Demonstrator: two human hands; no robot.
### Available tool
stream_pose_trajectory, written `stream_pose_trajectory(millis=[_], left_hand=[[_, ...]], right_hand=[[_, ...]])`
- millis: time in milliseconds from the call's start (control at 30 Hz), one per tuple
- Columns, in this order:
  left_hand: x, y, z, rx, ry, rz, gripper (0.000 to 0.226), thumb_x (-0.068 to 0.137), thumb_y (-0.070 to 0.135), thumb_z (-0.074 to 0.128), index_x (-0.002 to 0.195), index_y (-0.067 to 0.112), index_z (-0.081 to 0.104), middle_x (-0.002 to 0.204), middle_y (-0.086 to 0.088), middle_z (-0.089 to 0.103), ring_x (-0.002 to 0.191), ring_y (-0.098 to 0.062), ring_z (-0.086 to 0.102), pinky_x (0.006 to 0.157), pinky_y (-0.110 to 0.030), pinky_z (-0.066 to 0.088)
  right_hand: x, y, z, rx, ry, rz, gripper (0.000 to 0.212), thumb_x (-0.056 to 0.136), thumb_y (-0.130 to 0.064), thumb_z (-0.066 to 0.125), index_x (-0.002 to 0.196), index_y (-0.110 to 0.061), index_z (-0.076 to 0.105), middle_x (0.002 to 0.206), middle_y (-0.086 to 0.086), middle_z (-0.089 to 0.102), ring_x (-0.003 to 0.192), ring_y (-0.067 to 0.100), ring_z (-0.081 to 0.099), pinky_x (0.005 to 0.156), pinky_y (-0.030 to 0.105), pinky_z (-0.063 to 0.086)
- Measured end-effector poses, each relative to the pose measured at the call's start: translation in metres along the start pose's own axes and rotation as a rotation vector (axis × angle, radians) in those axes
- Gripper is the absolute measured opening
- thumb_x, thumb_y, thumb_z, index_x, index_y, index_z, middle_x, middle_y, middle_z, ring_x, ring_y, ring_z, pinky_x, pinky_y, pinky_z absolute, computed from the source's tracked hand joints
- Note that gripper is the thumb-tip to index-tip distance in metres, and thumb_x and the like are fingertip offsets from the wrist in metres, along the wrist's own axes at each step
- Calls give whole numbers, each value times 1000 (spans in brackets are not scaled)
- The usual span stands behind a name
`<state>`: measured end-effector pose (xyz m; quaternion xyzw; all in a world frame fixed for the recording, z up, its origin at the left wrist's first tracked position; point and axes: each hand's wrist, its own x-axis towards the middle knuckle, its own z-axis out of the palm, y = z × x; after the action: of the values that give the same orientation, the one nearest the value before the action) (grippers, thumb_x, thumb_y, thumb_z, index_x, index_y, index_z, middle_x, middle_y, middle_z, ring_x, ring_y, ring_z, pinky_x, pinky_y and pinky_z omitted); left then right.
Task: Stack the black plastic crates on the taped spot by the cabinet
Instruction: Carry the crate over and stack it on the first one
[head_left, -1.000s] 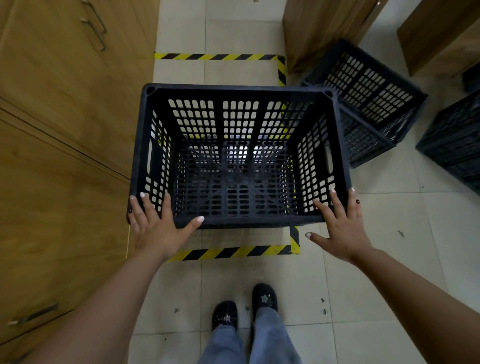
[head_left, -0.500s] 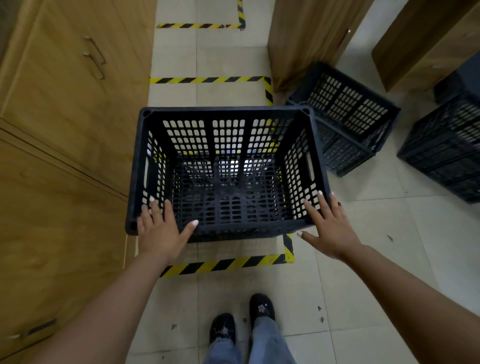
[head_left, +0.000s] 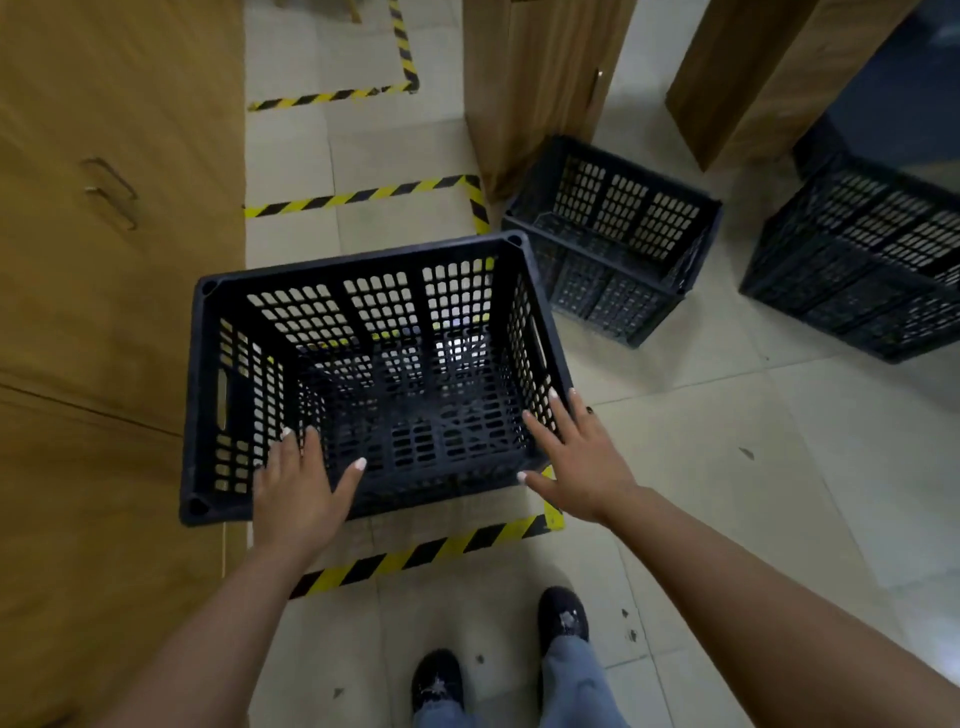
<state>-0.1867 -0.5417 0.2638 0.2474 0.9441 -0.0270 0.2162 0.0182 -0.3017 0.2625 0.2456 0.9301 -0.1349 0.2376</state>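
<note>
A black plastic crate (head_left: 374, 374) sits open side up on the pale tiled floor (head_left: 779, 467), inside a rectangle of yellow-and-black hazard tape (head_left: 415, 556). Its left wall lies right alongside the wooden cabinet (head_left: 104, 312) that fills the left of the room; I cannot tell whether the two touch. The crate looks slightly skewed against the tape lines, its near right corner over the tape's near right corner. Through the slotted bottom I can see tile and a bit of yellow stripe.

The person stands just short of the taped spot, black shoes (head_left: 563, 616) and jeans visible below, both bare arms stretched forward. The left hand (head_left: 298, 493) lies flat over the near rim of the crate, toward its left end, fingers spread and thumb out along the edge; it is not curled around anything. The right hand (head_left: 576, 457) is also splayed wide, fingertips at the crate's near right corner, against the top of the right wall, palm off to the outside. Neither hand is closed on the crate.

To the right, beyond the tape, a second black crate (head_left: 613, 239) rests tilted at the foot of a wooden panel (head_left: 530, 88). Well apart from it, further right, a third black crate (head_left: 857, 265) stands on the floor. Another taped outline (head_left: 337, 96) marks the tiles farther along the cabinet.
</note>
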Motion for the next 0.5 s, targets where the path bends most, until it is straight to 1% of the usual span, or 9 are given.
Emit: stream_pose_trajectory(millis=[67,100,133,200,267,367,500], left_hand=[[1,4,10,8,-39,-41,89,88,69,21,153,10,6,161,-16,6,148,-31,4,118,-48,12],[2,6,14,8,-77,-71,91,87,71,20,153,11,2,161,-16,3,148,-31,0,118,-48,9],[3,8,18,14,-129,-104,95,85,74,19,153,11,-3,161,-15,-2,148,-31,-4,118,-49,6],[3,10,25,30,-237,-162,103,78,81,13,151,13,-13,161,-14,-11,147,-31,-12,118,-50,0],[2,10,31,23,-298,-208,107,71,86,6,150,17,-19,160,-11,-17,146,-30,-19,116,-51,-6],[2,12,36,6,-300,-233,107,66,87,2,148,22,-22,159,-9,-21,144,-28,-26,115,-51,-12],[4,14,36,1,-317,-252,105,68,87,2,148,23,-23,159,-9,-23,143,-28,-27,114,-50,-15]], right_hand=[[10,0,8,-86,-14,-43,110,55,-83,-23,151,-32,-8,155,10,-26,134,30,-37,116,48,-8],[15,1,10,-112,-7,-55,110,54,-80,-28,151,-32,-8,151,10,-30,133,31,-39,115,49,-10],[18,2,11,-129,6,-62,107,56,-78,-28,151,-33,-6,149,10,-32,133,33,-40,115,50,-12],[24,6,10,-176,35,-72,91,70,-77,-18,150,-37,-3,148,10,-33,135,35,-39,114,54,-16],[31,14,8,-222,39,-89,78,81,-75,-6,149,-38,-2,150,9,-32,134,35,-40,112,55,-17],[41,28,8,-205,-2,-140,75,83,-75,-2,150,-40,-2,153,9,-29,134,31,-42,114,49,-19],[47,36,14,-65,-38,-166,75,85,-76,8,150,-41,2,154,1,-29,132,24,-46,111,41,-20]])
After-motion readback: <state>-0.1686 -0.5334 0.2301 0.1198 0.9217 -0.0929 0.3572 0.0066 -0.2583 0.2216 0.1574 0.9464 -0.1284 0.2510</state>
